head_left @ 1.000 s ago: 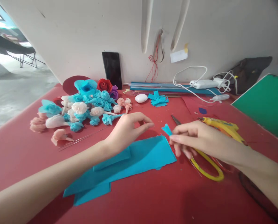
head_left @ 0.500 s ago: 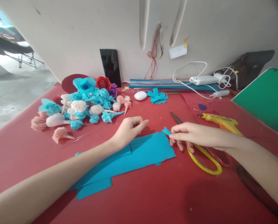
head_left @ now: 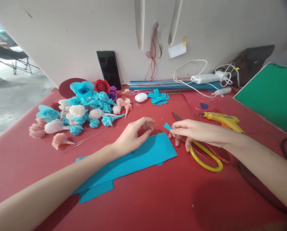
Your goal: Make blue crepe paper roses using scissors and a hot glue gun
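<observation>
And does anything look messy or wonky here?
Yes, a little: the white paper on the pale wall tilts, its right end higher, with yellowish tape at that corner. A tiny pale speck also dots the red tabletop.

Turquoise rectangular paper sheets (head_left: 143, 153) looked matt against a smooth, low-sheen red tabletop (head_left: 143, 202), where yellow-handled scissors (head_left: 201, 165) paired smooth plastic with dull grey metal, blue, white and pink paper flowers (head_left: 77, 110) showed crinkled petals, and a white egg-shaped plastic piece (head_left: 141, 97) gleamed.
</observation>
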The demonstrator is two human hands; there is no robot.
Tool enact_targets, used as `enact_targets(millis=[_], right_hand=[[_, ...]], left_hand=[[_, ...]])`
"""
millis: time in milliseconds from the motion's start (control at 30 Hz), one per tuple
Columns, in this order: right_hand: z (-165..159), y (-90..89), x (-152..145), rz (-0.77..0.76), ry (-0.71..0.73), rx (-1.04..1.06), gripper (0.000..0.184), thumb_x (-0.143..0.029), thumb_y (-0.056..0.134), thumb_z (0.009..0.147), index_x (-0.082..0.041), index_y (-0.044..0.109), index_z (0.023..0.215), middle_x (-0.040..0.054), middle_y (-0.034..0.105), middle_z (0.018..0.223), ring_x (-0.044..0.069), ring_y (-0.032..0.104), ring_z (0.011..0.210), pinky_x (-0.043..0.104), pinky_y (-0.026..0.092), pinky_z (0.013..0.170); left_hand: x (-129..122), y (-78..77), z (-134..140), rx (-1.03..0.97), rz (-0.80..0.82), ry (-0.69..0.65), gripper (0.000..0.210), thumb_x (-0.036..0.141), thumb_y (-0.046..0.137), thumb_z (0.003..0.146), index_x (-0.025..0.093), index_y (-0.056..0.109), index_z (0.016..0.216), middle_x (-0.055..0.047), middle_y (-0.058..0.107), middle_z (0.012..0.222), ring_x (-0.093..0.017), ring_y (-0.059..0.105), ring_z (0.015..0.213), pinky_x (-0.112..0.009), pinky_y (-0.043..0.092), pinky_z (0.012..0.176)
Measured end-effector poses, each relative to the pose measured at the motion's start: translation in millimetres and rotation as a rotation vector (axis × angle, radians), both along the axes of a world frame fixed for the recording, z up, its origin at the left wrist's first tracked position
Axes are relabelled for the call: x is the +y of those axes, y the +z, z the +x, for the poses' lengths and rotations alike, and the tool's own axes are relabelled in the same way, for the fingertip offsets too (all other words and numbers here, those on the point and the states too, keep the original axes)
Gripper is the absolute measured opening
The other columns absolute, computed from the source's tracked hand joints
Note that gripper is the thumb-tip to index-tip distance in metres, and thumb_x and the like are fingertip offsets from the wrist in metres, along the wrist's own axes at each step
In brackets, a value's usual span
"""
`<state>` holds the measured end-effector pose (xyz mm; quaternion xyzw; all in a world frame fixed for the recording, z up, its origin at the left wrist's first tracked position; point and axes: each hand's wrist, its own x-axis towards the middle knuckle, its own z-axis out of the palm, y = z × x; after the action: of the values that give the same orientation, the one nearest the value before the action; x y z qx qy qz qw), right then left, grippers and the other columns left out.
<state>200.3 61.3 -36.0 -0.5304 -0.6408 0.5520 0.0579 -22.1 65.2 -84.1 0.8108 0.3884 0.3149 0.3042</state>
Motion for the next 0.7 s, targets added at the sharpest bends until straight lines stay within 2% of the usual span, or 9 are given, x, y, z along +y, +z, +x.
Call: enact_targets(millis=[133,233,333,467,567,700], right_hand=[[1.9,0.9,-0.7,-0.09,0.054,0.079,0.029,-0.039,0.053,0.089,-0.012,0.052,0.078,0.0081,0.059,0.082,0.014,0.059,0.07,0.017,0.044,0.044],[3.2,2.1,-1.2,-0.187,0.091,0.177,0.032,-0.041,0.059,0.085,-0.012,0.051,0.074,0.0062,0.06,0.077,0.011,0.059,0.061,0.017,0.043,0.044],[3.0,3.4,-0.5,-0.249,0.074,0.298,0.032,-0.042,0.06,0.084,-0.013,0.05,0.076,0.0037,0.059,0.074,0.011,0.059,0.057,0.017,0.042,0.043],[2.3,3.5,0.4,-0.263,-0.016,0.468,0.025,-0.037,0.051,0.09,-0.015,0.046,0.079,0.0011,0.056,0.076,0.012,0.063,0.061,0.017,0.044,0.046],[0.3,2.8,-0.7,-0.268,-0.054,0.547,0.023,-0.029,0.043,0.093,-0.015,0.045,0.076,0.0031,0.057,0.078,0.017,0.066,0.071,0.023,0.051,0.053],[-5.4,4.5,-3.3,-0.2,-0.12,0.584,0.024,-0.023,0.037,0.095,-0.014,0.045,0.075,0.0082,0.061,0.089,0.017,0.065,0.082,0.027,0.055,0.065]], left_hand=[[-1.7,3.2,0.5,0.082,0.049,-0.137,0.012,0.02,0.06,0.079,0.018,0.06,0.091,0.001,0.057,0.072,-0.012,0.055,0.068,-0.028,0.047,0.074],[-3.0,5.3,-1.2,0.116,0.051,-0.228,0.014,0.025,0.056,0.083,0.018,0.057,0.095,0.002,0.055,0.068,-0.012,0.052,0.063,-0.026,0.046,0.067],[-4.9,6.7,-2.7,0.118,0.04,-0.304,0.026,0.04,0.06,0.08,0.018,0.049,0.092,0.001,0.056,0.075,-0.012,0.053,0.063,-0.024,0.046,0.061],[-9.2,8.3,-1.0,0.152,0.079,-0.312,0.049,0.05,0.073,0.064,0.021,0.039,0.083,0.004,0.048,0.069,-0.012,0.047,0.056,-0.023,0.04,0.051],[-12.3,8.2,0.3,0.177,0.123,-0.297,0.045,0.04,0.072,0.066,0.021,0.035,0.082,0.005,0.046,0.067,-0.011,0.043,0.053,-0.023,0.034,0.049],[-12.8,4.0,-2.5,0.167,0.155,-0.326,0.027,0.022,0.055,0.075,0.019,0.036,0.094,0.001,0.052,0.071,-0.013,0.05,0.059,-0.024,0.04,0.054]])
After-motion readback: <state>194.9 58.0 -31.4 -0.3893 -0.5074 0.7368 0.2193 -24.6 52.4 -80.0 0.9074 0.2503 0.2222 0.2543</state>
